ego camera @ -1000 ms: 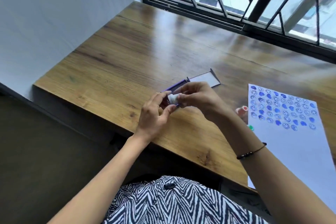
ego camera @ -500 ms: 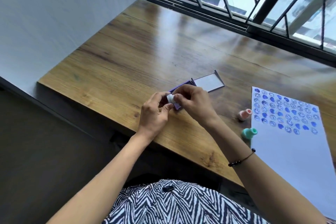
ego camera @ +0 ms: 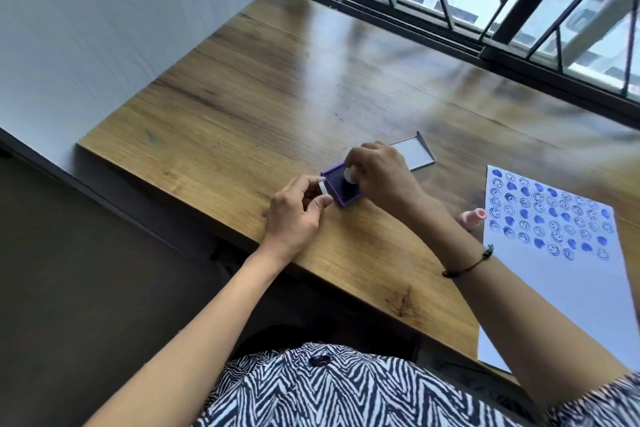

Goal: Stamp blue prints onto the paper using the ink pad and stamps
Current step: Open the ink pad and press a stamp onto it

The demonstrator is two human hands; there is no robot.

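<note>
Roughly six rows of blue prints fill the far part of the paper (ego camera: 568, 291); near part blank. Right hand (ego camera: 381, 177) pinches a stamp (ego camera: 349, 173) onto the pad (ego camera: 341, 189), left of the paper. Left hand (ego camera: 294, 215) grips the pad's near edge. Re-inking; more stamping likely left.

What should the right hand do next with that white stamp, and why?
Probably lift the white stamp off the ink pad and carry it to the paper. The right hand has it down on the pad, the left hand steadies the pad's edge, and blank paper remains below the prints.
</note>
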